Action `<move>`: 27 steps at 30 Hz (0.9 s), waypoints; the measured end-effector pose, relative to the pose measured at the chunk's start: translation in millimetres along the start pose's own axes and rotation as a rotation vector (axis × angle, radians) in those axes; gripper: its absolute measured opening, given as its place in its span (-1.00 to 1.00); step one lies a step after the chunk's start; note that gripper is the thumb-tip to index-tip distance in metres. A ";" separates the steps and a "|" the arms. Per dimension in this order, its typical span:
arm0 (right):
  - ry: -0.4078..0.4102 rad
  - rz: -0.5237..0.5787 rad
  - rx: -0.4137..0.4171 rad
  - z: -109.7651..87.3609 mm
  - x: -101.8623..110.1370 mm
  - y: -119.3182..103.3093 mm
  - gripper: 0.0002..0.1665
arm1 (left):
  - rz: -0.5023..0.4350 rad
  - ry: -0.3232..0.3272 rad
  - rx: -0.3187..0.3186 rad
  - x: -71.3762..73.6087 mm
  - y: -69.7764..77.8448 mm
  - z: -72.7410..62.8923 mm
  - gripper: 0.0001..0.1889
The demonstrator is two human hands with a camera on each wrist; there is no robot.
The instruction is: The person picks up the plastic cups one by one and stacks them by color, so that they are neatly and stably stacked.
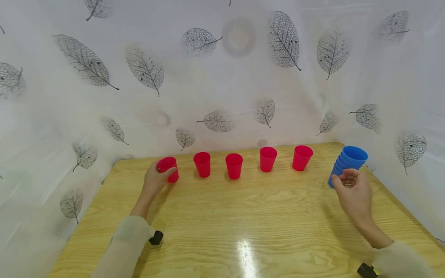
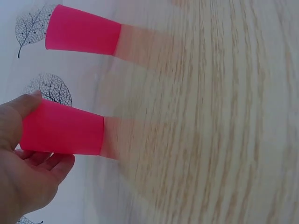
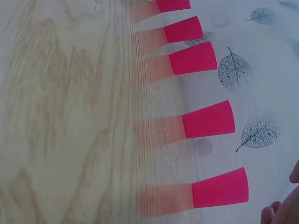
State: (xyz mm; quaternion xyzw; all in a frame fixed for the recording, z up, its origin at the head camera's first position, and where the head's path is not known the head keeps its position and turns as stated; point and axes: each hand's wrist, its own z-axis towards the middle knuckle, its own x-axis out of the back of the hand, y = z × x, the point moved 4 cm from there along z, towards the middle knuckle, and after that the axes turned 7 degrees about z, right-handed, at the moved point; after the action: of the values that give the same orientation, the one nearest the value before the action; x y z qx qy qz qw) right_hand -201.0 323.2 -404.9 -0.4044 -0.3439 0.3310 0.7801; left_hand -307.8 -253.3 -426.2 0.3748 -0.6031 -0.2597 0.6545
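Note:
At the left end of a row of upright red cups, my left hand (image 1: 155, 180) grips the leftmost red cup (image 1: 172, 175). In the left wrist view, the thumb lies along one side of this cup (image 2: 65, 128) and the fingers curl under the other. My right hand (image 1: 355, 195) hovers before a leaning stack of nested blue cups (image 1: 354, 154), its fingers loosely bent and overlapping the stack's lower part in the head view. Only its fingertips and edge show in the right wrist view, where the blue cups are out of sight.
More red cups stand spaced along the back of the wooden table (image 1: 215, 224), among them a middle one (image 1: 234, 166) and the rightmost one (image 1: 302, 158). Behind them hangs a pale curtain (image 1: 229, 85) with leaf prints, which also closes in both sides.

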 end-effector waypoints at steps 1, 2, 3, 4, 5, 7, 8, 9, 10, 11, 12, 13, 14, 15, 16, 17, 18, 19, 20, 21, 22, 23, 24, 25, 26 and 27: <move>-0.007 0.012 0.025 0.1 -3.8 -2.1 -0.60 | 0.004 -0.002 -0.003 0.0 0.3 -0.5 -0.29; -0.019 0.015 0.045 0.3 -7.8 -4.1 -0.59 | 0.008 -0.004 -0.005 0.0 0.7 -1.3 -0.29; -0.029 0.020 0.060 0.6 -11.7 -5.8 -0.57 | 0.011 -0.008 -0.008 0.0 1.1 -2.4 -0.28; -0.040 0.021 0.071 0.9 -15.5 -7.2 -0.55 | 0.018 -0.017 -0.011 -0.3 1.7 -3.9 -0.27; -0.051 0.028 0.078 1.9 -19.2 -7.5 -0.54 | 0.028 -0.026 -0.013 -0.4 2.2 -5.8 -0.26; -0.068 0.042 0.077 3.6 -26.0 -9.0 -0.51 | 0.048 -0.047 -0.014 -0.5 3.1 -10.6 -0.23; -0.073 0.043 0.073 4.7 -29.2 -9.4 -0.50 | 0.057 -0.058 -0.016 -0.5 3.7 -13.4 -0.22; -0.078 0.051 0.066 6.0 -32.0 -8.9 -0.49 | 0.070 -0.068 -0.018 -0.7 4.3 -16.3 -0.21; -0.084 0.055 0.057 7.8 -34.6 -8.0 -0.48 | 0.081 -0.078 -0.020 -0.9 4.8 -19.2 -0.21; -0.094 0.057 0.044 9.5 -37.1 -7.4 -0.47 | 0.092 -0.087 -0.025 -1.0 5.2 -22.0 -0.21; -0.106 0.051 0.028 10.8 -39.2 -7.2 -0.46 | 0.098 -0.096 -0.030 -1.3 5.7 -24.9 -0.22; -0.121 0.047 0.010 12.4 -41.3 -6.0 -0.44 | 0.103 -0.105 -0.036 -1.6 6.1 -27.9 -0.22; -0.136 0.047 -0.008 13.9 -43.2 -4.6 -0.41 | 0.102 -0.115 -0.042 -2.1 6.5 -31.0 -0.22; -0.151 0.044 -0.028 15.3 -45.0 -3.1 -0.39 | 0.100 -0.124 -0.047 -2.6 6.8 -34.2 -0.23; -0.161 0.044 -0.048 16.6 -46.8 -1.9 -0.37 | 0.093 -0.132 -0.052 -3.1 7.1 -37.4 -0.23; -0.171 0.044 -0.066 17.8 -48.5 -1.0 -0.35 | 0.087 -0.138 -0.055 -3.4 7.4 -40.7 -0.23; -0.175 0.043 -0.079 19.1 -50.2 0.2 -0.33 | 0.078 -0.142 -0.058 -3.8 7.6 -44.0 -0.24; -0.176 0.048 -0.090 20.3 -51.7 1.2 -0.32 | 0.074 -0.145 -0.062 -4.2 7.8 -47.2 -0.25; -0.172 0.053 -0.098 21.4 -52.8 1.5 -0.32 | 0.062 -0.149 -0.065 -4.8 7.9 -50.1 -0.26; -0.169 0.055 -0.104 22.5 -53.9 1.5 -0.32 | 0.056 -0.152 -0.069 -5.3 8.2 -52.9 -0.27; -0.168 0.056 -0.111 23.7 -55.0 1.4 -0.31 | 0.054 -0.154 -0.071 -5.8 8.4 -55.5 -0.28; -0.170 0.056 -0.114 24.7 -56.1 1.3 -0.31 | 0.054 -0.157 -0.072 -6.3 8.7 -58.2 -0.28; -0.172 0.052 -0.120 25.6 -57.2 1.5 -0.30 | 0.053 -0.160 -0.073 -6.8 9.0 -60.7 -0.29; -0.173 0.052 -0.130 26.4 -58.3 1.5 -0.29 | 0.049 -0.164 -0.074 -7.5 9.2 -63.1 -0.29; -0.176 0.051 -0.141 27.4 -59.6 2.1 -0.28 | 0.042 -0.171 -0.069 -8.1 9.5 -65.8 -0.29; -0.181 0.048 -0.155 28.4 -61.2 2.6 -0.27 | 0.040 -0.176 -0.066 -8.6 10.0 -68.5 -0.29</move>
State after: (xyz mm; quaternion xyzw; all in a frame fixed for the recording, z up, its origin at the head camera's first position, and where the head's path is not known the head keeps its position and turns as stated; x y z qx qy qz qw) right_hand -257.8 287.2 -411.2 -0.4400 -0.4275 0.3571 0.7044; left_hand -242.7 -228.6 -422.7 0.3167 -0.6567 -0.2981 0.6161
